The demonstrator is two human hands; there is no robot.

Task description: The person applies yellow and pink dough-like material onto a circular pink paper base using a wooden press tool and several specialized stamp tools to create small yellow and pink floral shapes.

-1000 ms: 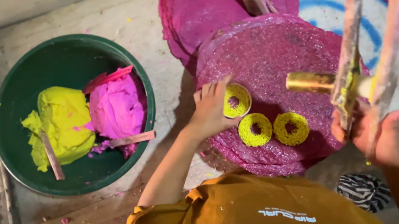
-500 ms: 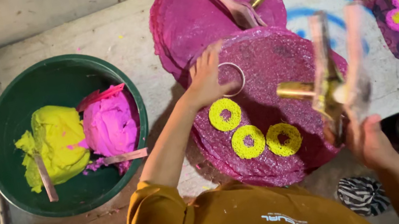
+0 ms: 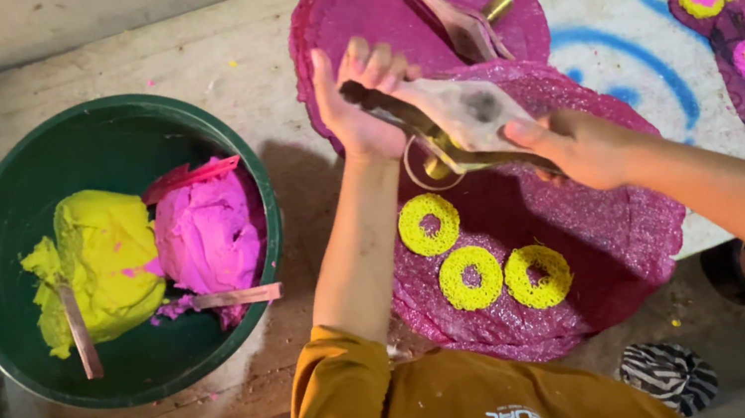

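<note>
Two hands are closed on one wooden-handled press over the magenta mat. The left hand is wrapped around the far end of the handles, at about ten o'clock from the tool's middle; the right hand grips the near end, at four o'clock. A brass barrel is seen beneath the handles, with a thin ring just below it. Three yellow rings are laid in a curve on the mat, at six o'clock from the press. At nine o'clock, well apart, a green basin is filled with yellow dough and pink dough.

A smeared or overlapping ring is judged the main risk: should the handles be squeezed while the barrel is tilted or drifting toward six o'clock, fresh dough could be dropped against the nearest yellow ring. A slip of either grip could also let the press fall onto the mat and crush them.
</note>
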